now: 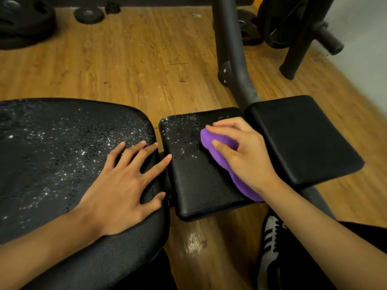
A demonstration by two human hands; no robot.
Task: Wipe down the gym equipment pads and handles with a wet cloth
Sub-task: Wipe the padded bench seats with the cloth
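A large black bench pad (52,153) fills the left, speckled with water droplets. My left hand (123,185) rests flat on its right end with fingers spread; the index fingertip reaches the middle pad. That smaller black pad (194,185) has droplets on its far left part. My right hand (245,155) grips a purple cloth (217,155) and presses it on this pad's right side. A third black pad (303,139) lies to the right, dry-looking.
A grey metal frame tube (232,65) rises behind the pads. Black weight plates (25,21) lie on the wooden floor at far left, more plates and a bar stand (293,34) at far right. My shoe (270,243) is below the middle pad, beside a wet patch (194,243).
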